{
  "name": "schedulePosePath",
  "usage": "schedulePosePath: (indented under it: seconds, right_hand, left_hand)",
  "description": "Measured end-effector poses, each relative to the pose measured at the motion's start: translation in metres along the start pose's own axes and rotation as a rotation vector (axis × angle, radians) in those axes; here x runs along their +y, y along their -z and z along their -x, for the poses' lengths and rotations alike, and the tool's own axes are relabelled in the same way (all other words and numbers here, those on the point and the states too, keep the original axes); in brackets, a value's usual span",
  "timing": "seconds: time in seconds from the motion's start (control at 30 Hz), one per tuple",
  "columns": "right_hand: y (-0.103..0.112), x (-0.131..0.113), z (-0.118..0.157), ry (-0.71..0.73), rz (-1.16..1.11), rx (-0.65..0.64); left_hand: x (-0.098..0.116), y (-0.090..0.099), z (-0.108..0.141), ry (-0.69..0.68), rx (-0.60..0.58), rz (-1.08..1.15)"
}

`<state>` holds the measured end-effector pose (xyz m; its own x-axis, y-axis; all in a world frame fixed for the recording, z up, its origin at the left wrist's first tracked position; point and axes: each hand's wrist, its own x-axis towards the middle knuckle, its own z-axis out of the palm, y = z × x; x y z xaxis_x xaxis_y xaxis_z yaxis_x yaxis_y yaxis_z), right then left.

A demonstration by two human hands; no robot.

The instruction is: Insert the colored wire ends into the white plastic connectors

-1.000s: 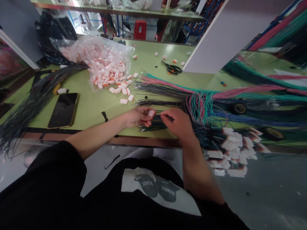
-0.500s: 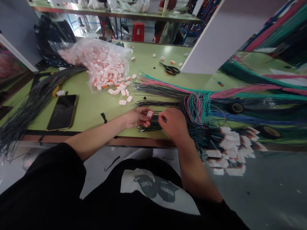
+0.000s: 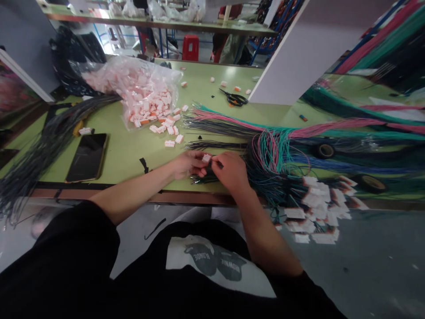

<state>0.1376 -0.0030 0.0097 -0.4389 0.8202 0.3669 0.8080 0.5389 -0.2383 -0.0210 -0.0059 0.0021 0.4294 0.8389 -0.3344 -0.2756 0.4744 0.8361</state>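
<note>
My left hand [image 3: 186,165] is closed on a small white and orange connector housing [image 3: 206,158], pinched at the fingertips. Right beside it, my right hand [image 3: 230,170] has thumb and forefinger pressed together close to the housing's right side. A thin dark wire seems to be in that pinch, though the fingers mostly hide it. Under and behind the hands lie dark wires [image 3: 219,145] with bare metal ends pointing left. Pink and green wires [image 3: 226,118] run in a bundle just beyond them. Several loose connector housings [image 3: 170,143] lie on the table past my left hand.
A clear bag of housings [image 3: 133,84] lies at the back left, a phone [image 3: 86,157] nearer me. Snips [image 3: 234,98] rest by a white upright panel [image 3: 275,57]. Tape rolls [image 3: 325,151] and finished white connectors [image 3: 315,204] are at right, some overhanging the table edge. Dark wires [image 3: 49,133] cross the left.
My right hand has moved left, closing the gap to the housing in my left hand. The left hand has stayed nearly in place.
</note>
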Motion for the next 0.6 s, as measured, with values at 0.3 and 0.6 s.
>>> schedulePosePath:
  seconds: [0.3,0.6]
  right_hand:
    - [-0.0031,0.0077,0.0036,-0.164,-0.254,0.048]
    - [-0.0039,-0.0001,-0.0012,-0.132,-0.098,-0.079]
  left_hand:
    - [-0.0010,-0.0006,-0.0014,-0.020,-0.032,0.038]
    - [-0.0025,-0.0016,0.0003,-0.022,0.018,-0.006]
